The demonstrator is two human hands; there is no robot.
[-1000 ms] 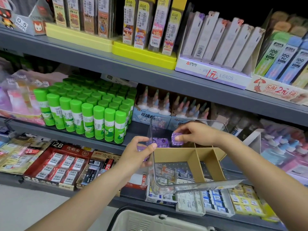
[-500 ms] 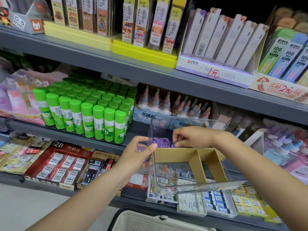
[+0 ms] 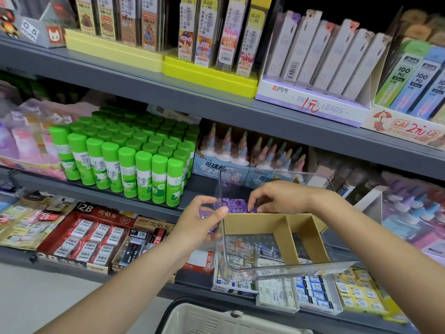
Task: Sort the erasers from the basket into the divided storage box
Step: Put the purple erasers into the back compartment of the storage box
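Note:
The clear divided storage box (image 3: 291, 267) is held up in front of the shelves, with brown cardboard dividers (image 3: 285, 237) inside. My left hand (image 3: 199, 222) grips its left wall, thumb over the rim. Purple erasers (image 3: 237, 204) lie in a row in the far compartment. My right hand (image 3: 279, 197) reaches in from the right, its spread fingertips touching that row, and I see no eraser pinched between them. More purple (image 3: 204, 216) shows by my left fingers; whether it is in the hand is unclear. The white basket (image 3: 216, 319) sits below at the bottom edge.
Grey shop shelves (image 3: 216, 102) hold stock: green glue sticks (image 3: 125, 165) at left, boxed erasers (image 3: 89, 239) lower left, more eraser packs (image 3: 313, 292) under the box, pencil lead packs (image 3: 325, 59) above.
My right hand, which held a purple eraser above the far compartment, has lowered into it and its fingers have spread. My left hand still holds the box.

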